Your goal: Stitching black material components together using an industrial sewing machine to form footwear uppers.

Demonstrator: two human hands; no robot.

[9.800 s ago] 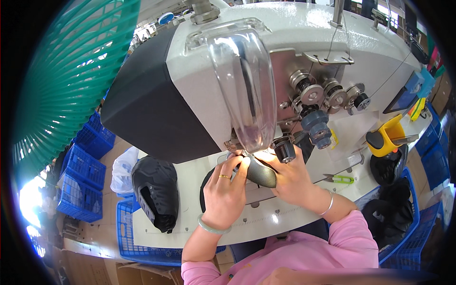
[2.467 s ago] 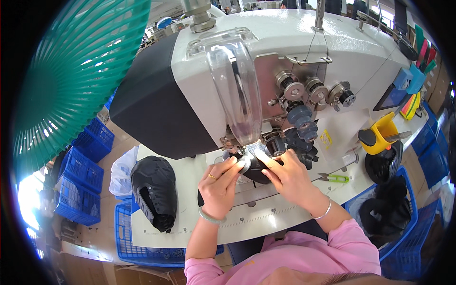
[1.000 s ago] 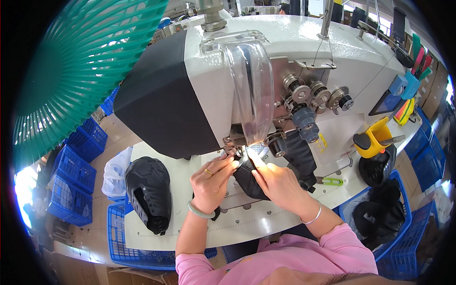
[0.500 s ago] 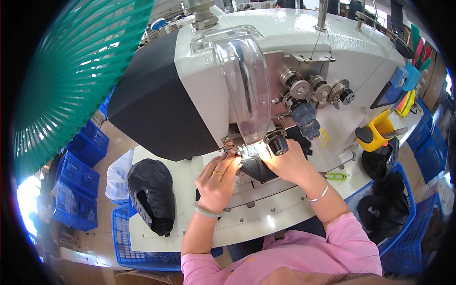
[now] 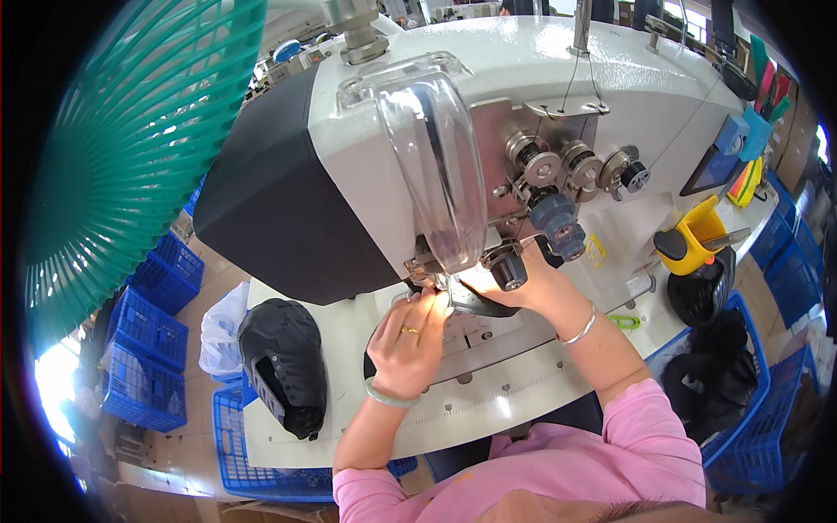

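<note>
Under the needle area of a white sewing machine (image 5: 366, 200) lies a black shoe upper (image 5: 481, 304), its perforated part mostly covered. My left hand (image 5: 408, 338), with a ring and a pale bangle, has its fingers pinched together at the edge of the upper, close beside the lit presser foot. My right hand (image 5: 527, 283) grips the upper from the other side. Its fingertips are partly hidden behind the machine's dark knob (image 5: 506, 266). Another black shoe upper (image 5: 283, 366) rests on the table, left of my left hand.
A green fan (image 5: 131, 139) stands close at the left. Blue crates (image 5: 144, 383) are stacked on the floor behind it. Right of my arm are green-handled snips (image 5: 624, 322), a yellow holder (image 5: 697, 237) and a blue crate (image 5: 750, 418) with black pieces.
My right hand has moved farther back behind the knob, turning the shoe upper and carrying it away from me. My left fingers stay by the needle. The view has shifted slightly.
</note>
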